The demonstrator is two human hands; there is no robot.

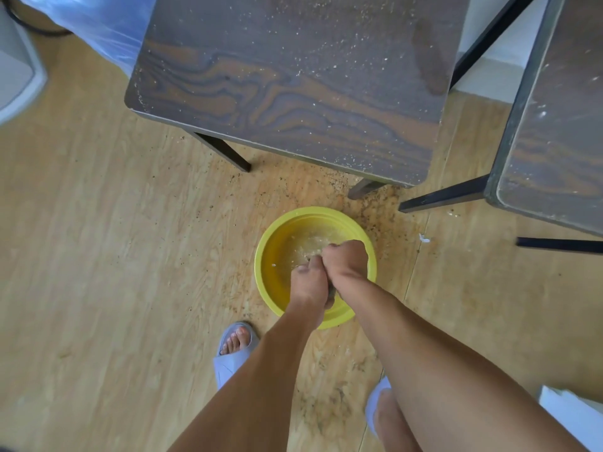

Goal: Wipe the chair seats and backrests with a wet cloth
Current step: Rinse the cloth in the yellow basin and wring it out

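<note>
A yellow basin [274, 252] of cloudy water sits on the wooden floor in front of my feet. Both hands are closed together over it. My left hand [308, 282] and my right hand [347, 261] squeeze a dark cloth [331, 296], of which only a small grey bit shows between and under the hands. Beyond the basin stands a chair with a dark wood-grain seat [287, 86] dusted with pale crumbs. A second dusty seat [554, 135] is at the right edge. No backrest is in view.
Crumbs and grit lie scattered on the floor [326, 187] between the basin and the chair's black legs [225, 151]. A blue plastic bag [98, 24] is at top left. My feet in grey slippers [233, 350] stand just behind the basin.
</note>
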